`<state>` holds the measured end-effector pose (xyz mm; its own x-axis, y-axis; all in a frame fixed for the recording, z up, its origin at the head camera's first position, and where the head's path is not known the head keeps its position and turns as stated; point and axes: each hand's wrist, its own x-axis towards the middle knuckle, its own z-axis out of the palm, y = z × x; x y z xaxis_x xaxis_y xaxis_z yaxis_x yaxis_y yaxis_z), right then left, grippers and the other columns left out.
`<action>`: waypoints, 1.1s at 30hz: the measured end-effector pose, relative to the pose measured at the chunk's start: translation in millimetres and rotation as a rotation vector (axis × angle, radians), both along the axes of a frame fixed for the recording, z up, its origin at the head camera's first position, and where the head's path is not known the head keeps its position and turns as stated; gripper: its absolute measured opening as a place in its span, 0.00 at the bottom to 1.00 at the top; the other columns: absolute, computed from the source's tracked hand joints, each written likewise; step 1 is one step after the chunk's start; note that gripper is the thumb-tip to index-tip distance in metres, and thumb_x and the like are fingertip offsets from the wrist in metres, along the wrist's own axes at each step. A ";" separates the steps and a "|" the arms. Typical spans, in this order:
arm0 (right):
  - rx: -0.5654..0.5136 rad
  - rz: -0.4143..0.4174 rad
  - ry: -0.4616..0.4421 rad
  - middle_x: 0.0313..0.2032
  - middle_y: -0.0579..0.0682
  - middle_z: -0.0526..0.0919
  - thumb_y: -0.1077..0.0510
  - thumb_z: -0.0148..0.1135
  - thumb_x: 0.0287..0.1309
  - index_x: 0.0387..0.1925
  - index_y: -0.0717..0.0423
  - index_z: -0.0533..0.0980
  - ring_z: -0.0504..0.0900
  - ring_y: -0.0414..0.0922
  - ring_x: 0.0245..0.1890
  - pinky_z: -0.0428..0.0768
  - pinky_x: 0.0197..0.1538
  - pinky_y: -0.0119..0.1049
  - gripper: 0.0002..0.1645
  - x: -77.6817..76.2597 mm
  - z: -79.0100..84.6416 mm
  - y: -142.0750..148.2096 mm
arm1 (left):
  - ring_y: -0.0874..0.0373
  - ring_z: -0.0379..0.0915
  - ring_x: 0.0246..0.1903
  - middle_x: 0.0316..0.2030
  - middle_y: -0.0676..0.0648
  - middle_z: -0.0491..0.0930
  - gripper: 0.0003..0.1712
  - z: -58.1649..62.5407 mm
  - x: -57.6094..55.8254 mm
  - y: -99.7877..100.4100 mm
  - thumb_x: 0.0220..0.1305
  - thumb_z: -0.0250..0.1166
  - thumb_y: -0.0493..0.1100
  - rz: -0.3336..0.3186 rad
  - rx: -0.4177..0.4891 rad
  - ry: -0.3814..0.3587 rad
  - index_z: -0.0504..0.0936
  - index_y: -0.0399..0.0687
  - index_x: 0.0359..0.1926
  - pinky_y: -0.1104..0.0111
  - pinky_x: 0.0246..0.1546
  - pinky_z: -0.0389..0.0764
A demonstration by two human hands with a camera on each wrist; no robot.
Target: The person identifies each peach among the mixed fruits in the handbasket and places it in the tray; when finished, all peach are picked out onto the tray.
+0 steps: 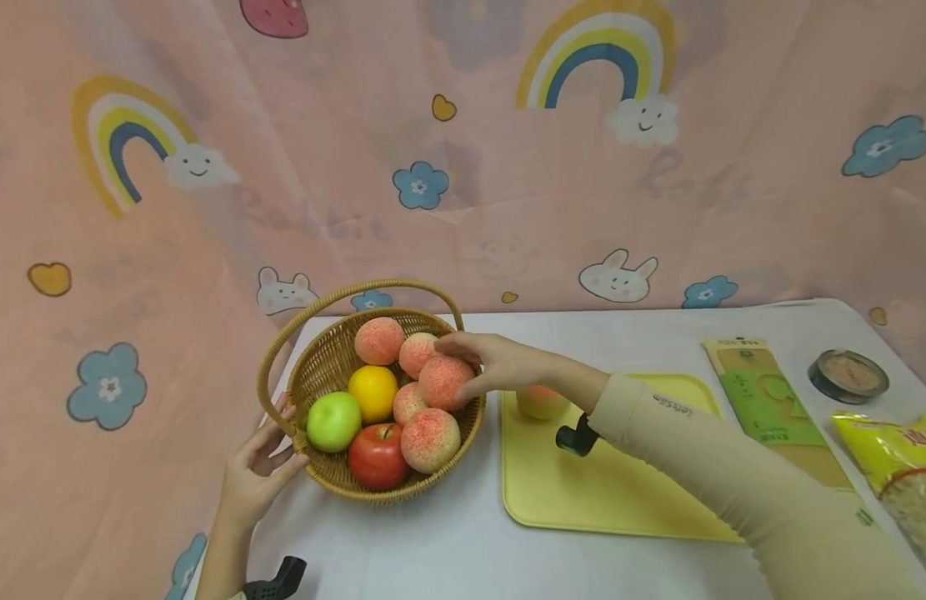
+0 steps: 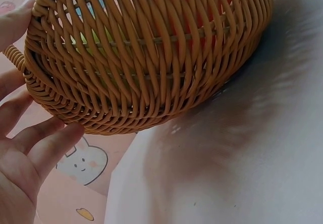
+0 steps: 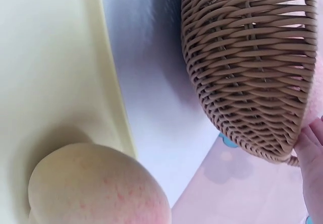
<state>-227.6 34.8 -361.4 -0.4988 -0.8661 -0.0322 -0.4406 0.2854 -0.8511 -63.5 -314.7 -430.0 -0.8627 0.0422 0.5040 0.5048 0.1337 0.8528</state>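
Observation:
A wicker basket (image 1: pixel 323 354) with an arched handle (image 1: pixel 365 287) stands on the white table. My left hand (image 1: pixel 254 477) grips its left rim, thumb toward the front and fingers around the handle's base. At the right side of the basket, my right hand (image 1: pixel 496 365) holds a speckled pink peach (image 1: pixel 442 382) between thumb and fingers, among the other fruit. Around it lie several more peaches (image 1: pixel 430 440), a yellow orange-like fruit (image 1: pixel 373 393), a green apple (image 1: pixel 333 422) and a red apple (image 1: pixel 377 457). The right wrist view shows that hand's fingers (image 3: pixel 310 143) at the rim.
Right of the basket lies a yellow tray (image 1: pixel 613 496), with one peach (image 1: pixel 541 402) near its left edge under my right forearm. Farther right are a green-and-tan package (image 1: pixel 770 400), a round tin (image 1: pixel 848 375) and a yellow bag (image 1: pixel 901 467). A pink patterned cloth (image 1: pixel 493 208) hangs behind.

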 end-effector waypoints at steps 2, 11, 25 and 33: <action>0.043 -0.013 0.034 0.68 0.54 0.63 0.54 0.69 0.52 0.69 0.59 0.58 0.61 0.49 0.69 0.61 0.71 0.44 0.46 0.2 -0.6 -3.9 | 0.58 0.68 0.63 0.69 0.36 0.59 0.35 0.2 0.1 -0.9 0.43 0.59 0.11 -0.014 -0.009 0.012 0.63 0.12 0.57 0.70 0.50 0.79; 0.198 -0.023 0.204 0.67 0.53 0.66 0.59 0.70 0.50 0.68 0.55 0.61 0.67 0.49 0.65 0.66 0.68 0.44 0.45 0.8 0.9 -13.8 | 0.56 0.68 0.63 0.69 0.38 0.59 0.36 2.6 0.6 -1.5 0.43 0.59 0.11 -0.006 -0.004 0.023 0.66 0.18 0.59 0.71 0.49 0.79; 0.151 0.015 0.423 0.59 0.54 0.74 0.57 0.73 0.47 0.61 0.60 0.68 0.70 0.50 0.61 0.67 0.67 0.44 0.39 1.3 -4.0 -20.3 | 0.58 0.65 0.64 0.70 0.34 0.55 0.36 1.6 5.6 -8.2 0.45 0.59 0.12 0.008 -0.056 -0.014 0.64 0.18 0.60 0.74 0.53 0.76; 0.076 -0.034 0.429 0.57 0.53 0.72 0.59 0.75 0.43 0.58 0.58 0.67 0.71 0.47 0.58 0.71 0.64 0.41 0.39 3.9 -7.6 -13.7 | 0.58 0.64 0.65 0.70 0.35 0.54 0.36 -1.2 2.3 -5.4 0.46 0.60 0.13 0.010 -0.061 -0.054 0.62 0.17 0.60 0.74 0.54 0.76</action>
